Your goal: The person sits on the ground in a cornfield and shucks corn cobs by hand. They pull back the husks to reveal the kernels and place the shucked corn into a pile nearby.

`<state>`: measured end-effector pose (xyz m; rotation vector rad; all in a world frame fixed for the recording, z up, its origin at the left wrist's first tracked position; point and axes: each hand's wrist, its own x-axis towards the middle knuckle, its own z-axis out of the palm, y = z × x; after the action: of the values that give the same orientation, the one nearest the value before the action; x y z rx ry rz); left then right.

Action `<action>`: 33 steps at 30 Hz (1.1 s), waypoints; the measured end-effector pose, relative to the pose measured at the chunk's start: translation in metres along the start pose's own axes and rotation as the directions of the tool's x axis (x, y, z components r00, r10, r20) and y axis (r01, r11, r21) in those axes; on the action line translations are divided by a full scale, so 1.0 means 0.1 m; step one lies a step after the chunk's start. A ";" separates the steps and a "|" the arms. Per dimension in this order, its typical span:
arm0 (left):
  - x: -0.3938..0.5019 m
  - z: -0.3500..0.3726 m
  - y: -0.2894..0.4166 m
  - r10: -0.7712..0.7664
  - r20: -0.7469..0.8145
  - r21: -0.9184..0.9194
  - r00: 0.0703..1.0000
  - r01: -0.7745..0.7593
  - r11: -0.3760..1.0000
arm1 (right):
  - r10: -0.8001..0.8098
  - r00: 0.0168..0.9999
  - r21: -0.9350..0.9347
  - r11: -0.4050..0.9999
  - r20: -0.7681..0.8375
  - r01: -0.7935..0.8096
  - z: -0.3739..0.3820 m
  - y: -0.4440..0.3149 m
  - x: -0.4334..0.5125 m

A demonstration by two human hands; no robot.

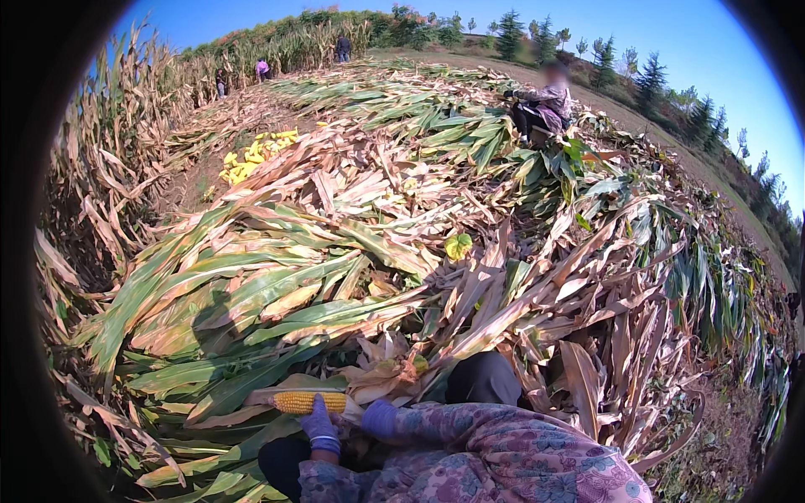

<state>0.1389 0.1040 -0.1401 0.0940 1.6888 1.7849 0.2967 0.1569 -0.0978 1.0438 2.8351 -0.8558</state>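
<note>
A yellow corn cob (309,402), bare of its husk for most of its length, lies sideways in front of me at the bottom. My left hand (319,422), in a purple glove, is closed around its middle from below. At the cob's right end pale husk (353,412) is peeled back. My right hand (379,418), also gloved in purple, is at this husk end; its fingers are largely hidden, so its grip is unclear. Dry brown husks (383,377) lie just beyond the hands, on cut corn stalks.
Cut corn stalks (264,276) cover the ground around me. A heap of husked yellow cobs (251,157) lies at the upper left, beside standing corn (126,119). One person (544,104) sits at the upper right; several others are far off near the standing corn.
</note>
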 end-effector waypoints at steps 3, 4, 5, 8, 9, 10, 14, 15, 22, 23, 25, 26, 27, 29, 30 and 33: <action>-0.13 0.08 0.00 0.050 0.040 0.103 0.998 -0.054 0.993 | -0.109 0.992 -0.206 0.971 0.070 0.121 0.08 0.15 -0.10; -0.21 0.12 0.10 0.054 0.063 0.113 0.997 -0.061 0.992 | -0.151 0.984 -0.274 0.946 0.096 0.172 0.05 0.14 -0.12; -0.15 0.09 0.06 0.056 0.052 0.120 0.997 -0.062 0.991 | -0.101 0.989 -0.215 0.969 0.106 0.122 0.02 0.14 -0.12; -0.01 -0.05 -0.06 0.056 0.019 0.146 0.998 -0.059 0.988 | -0.050 0.993 -0.091 0.994 0.111 0.060 -0.29 -0.04 -0.13; -0.02 -0.02 -0.05 0.051 0.026 0.155 0.998 -0.054 0.986 | -0.081 0.994 -0.092 0.992 0.080 0.088 -0.47 -0.07 -0.12; -0.02 0.03 -0.05 0.045 0.035 0.163 0.998 -0.051 0.985 | -0.110 0.993 -0.096 0.989 0.047 0.114 -0.67 -0.11 -0.11; 0.28 -0.06 -0.28 0.053 0.051 0.362 0.997 -0.068 0.930 | -0.233 0.925 0.083 0.960 -0.302 0.269 -1.45 -0.59 0.10; 0.57 -0.38 -0.43 0.128 0.049 0.386 0.991 -0.137 0.912 | -0.275 0.896 0.142 0.929 -0.349 0.341 -1.55 -0.86 0.18; -0.07 0.08 -0.09 0.301 0.548 0.835 0.781 -0.489 -0.251 | -0.355 0.933 0.219 0.907 -0.061 0.359 -1.20 -1.22 0.79; -0.19 0.08 0.06 0.230 0.543 0.827 0.808 -0.465 -0.317 | -0.392 0.908 0.181 0.891 -0.150 0.415 -0.95 -1.29 0.91; -0.28 0.17 0.13 0.084 0.464 0.874 0.882 -0.440 -0.209 | -0.441 0.833 0.063 0.871 -0.333 0.487 -0.48 -1.21 1.20; -0.26 0.09 0.10 0.032 0.415 0.897 0.909 -0.403 -0.182 | -0.470 0.799 0.103 0.836 -0.375 0.540 -0.43 -1.27 1.13; -0.27 0.11 0.08 -0.015 0.397 0.904 0.918 -0.394 -0.168 | -0.469 0.789 0.081 0.838 -0.396 0.539 -0.38 -1.26 1.10; -0.26 0.12 0.05 -0.069 0.376 0.909 0.924 -0.382 -0.168 | -0.476 0.765 0.011 0.846 -0.433 0.533 -0.34 -1.21 1.03; -0.28 0.07 0.07 -0.081 0.356 0.915 0.931 -0.365 -0.173 | -0.509 0.749 -0.061 0.841 -0.425 0.537 -0.34 -1.23 1.01; -0.32 0.01 0.08 -0.119 0.333 0.919 0.936 -0.350 -0.184 | -0.472 0.779 -0.080 0.871 -0.412 0.486 -0.34 -1.31 1.01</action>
<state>0.1607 0.0892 -0.1205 1.2285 2.4087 -0.1234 0.1451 0.1517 -0.0232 0.5451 3.5607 -0.7640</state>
